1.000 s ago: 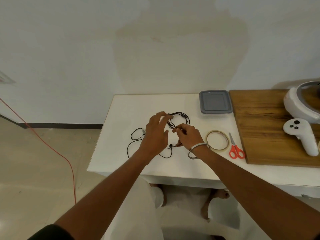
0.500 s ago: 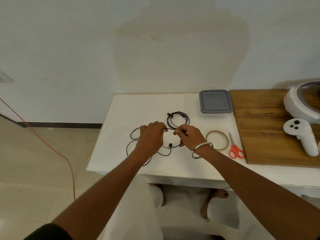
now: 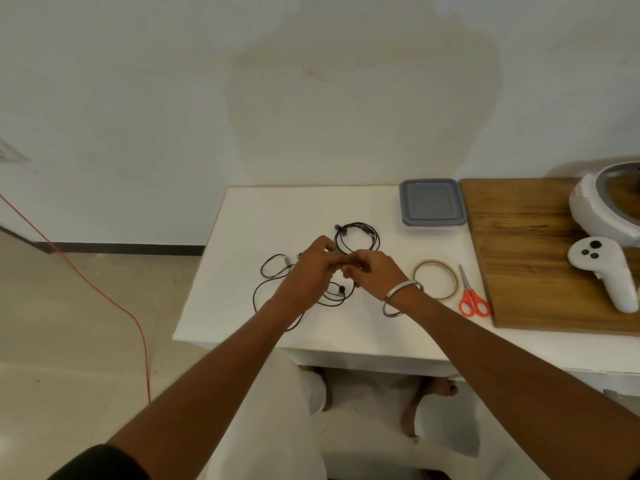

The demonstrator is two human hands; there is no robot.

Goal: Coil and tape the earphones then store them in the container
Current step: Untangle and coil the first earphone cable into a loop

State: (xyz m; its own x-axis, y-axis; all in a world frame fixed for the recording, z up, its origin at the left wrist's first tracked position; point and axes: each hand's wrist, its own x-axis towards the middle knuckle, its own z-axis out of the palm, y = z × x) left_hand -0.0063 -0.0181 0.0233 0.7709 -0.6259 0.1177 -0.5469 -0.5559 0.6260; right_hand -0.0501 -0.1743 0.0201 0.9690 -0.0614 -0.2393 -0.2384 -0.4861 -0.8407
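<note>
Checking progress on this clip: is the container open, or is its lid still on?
Shut. The grey lid sits flat on the container at the back of the white table, away from both hands.

Colours here are pretty muted tbh. Black earphones (image 3: 358, 233) looping out on both sides of the hands, all on a plain white table (image 3: 249, 216). Right of the right hand (image 3: 375, 271): yellowish see-through tape roll (image 3: 435, 279), red-handled scissors (image 3: 472, 301), a streaky brown wooden board (image 3: 526, 258). Grey-lidded container (image 3: 431, 206) beyond it. Silver bangle (image 3: 398, 296) on that wrist.
</note>
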